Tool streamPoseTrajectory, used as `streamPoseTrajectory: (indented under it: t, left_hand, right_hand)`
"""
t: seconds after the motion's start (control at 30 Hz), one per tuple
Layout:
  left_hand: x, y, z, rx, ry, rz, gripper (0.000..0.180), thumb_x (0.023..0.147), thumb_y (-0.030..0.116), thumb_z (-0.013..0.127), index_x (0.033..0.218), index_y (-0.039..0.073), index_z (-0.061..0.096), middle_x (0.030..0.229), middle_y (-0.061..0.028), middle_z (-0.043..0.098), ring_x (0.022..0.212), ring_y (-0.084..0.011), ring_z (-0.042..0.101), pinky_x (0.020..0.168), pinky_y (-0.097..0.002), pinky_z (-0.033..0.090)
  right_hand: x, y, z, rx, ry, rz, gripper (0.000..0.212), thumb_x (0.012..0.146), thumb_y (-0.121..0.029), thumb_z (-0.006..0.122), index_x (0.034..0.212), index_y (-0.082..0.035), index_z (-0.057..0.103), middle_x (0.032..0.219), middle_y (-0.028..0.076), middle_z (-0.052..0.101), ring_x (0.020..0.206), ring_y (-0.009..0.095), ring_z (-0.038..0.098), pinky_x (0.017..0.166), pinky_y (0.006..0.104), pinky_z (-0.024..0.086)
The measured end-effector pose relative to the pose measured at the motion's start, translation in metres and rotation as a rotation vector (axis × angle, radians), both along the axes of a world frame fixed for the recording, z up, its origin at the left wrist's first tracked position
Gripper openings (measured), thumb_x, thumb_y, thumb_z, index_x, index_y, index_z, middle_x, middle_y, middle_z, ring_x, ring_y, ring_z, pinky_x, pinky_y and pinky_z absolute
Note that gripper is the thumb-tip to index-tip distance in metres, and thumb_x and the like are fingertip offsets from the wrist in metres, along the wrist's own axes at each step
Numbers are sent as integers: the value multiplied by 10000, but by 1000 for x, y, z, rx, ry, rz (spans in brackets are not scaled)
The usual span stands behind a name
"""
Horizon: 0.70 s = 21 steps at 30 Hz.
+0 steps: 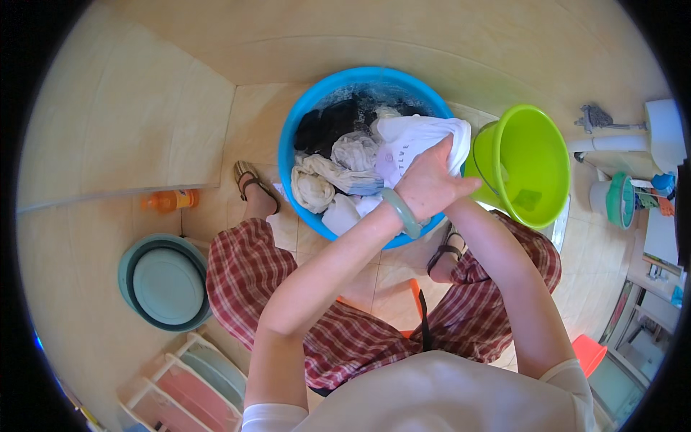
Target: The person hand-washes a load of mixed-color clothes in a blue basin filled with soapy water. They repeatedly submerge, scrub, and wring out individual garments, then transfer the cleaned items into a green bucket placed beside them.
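Note:
In front of me is a round blue tub (286,140) holding water and wet laundry. My left hand (430,176), with a pale green bangle on its wrist, reaches across to the tub's right side. Its fingers are closed on a white garment (403,133) with dark lettering and a faint purple print. My right forearm (482,241) comes up beneath the left hand, which hides my right hand and its fingers. Black cloth (327,124) and twisted off-white cloth (313,189) lie to the left in the tub.
A lime-green bucket (543,162) stands tight against the tub's right. At left are an orange bottle (171,201), a grey-green basin (169,286) and a white rack (162,371) holding basins. My plaid-trousered knees flank the tub. A wall rises behind it; a red container (589,353) is at lower right.

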State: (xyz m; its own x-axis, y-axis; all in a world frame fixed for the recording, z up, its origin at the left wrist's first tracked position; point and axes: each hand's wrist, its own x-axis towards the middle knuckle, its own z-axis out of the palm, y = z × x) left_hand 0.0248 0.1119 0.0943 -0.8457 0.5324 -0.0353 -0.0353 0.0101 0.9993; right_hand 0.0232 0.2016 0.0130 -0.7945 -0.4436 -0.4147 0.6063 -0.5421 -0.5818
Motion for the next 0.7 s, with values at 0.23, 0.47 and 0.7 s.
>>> streamPoseTrajectory:
  t: [0.23, 0.47, 0.7]
  left_hand:
    - [14, -28, 0, -362, 272, 341, 556, 711, 102, 738, 1207, 19, 502, 1089, -229, 575, 1011, -410, 568, 839, -431, 482]
    - [19, -22, -29, -561, 215, 288, 234, 780, 230, 635, 880, 22, 597, 816, -194, 625, 807, -387, 610, 658, -451, 479]
    - [37, 2, -12, -258, -40, 375, 262, 819, 205, 630, 980, 0, 597, 801, -210, 637, 761, -374, 630, 672, -381, 489]
  right_hand:
    - [-33, 14, 6, 61, 435, 3, 444, 952, -263, 497, 1329, -33, 452, 1310, 116, 517, 1189, 225, 502, 1008, 345, 409]
    - [2, -3, -30, 10, 85, -351, 419, 960, -310, 454, 1255, -17, 503, 1187, 109, 593, 1096, 220, 547, 884, 346, 478]
    - [0, -11, -24, 300, 243, -153, 370, 930, -290, 517, 1187, -23, 529, 1106, 103, 612, 1005, 205, 571, 803, 346, 493]
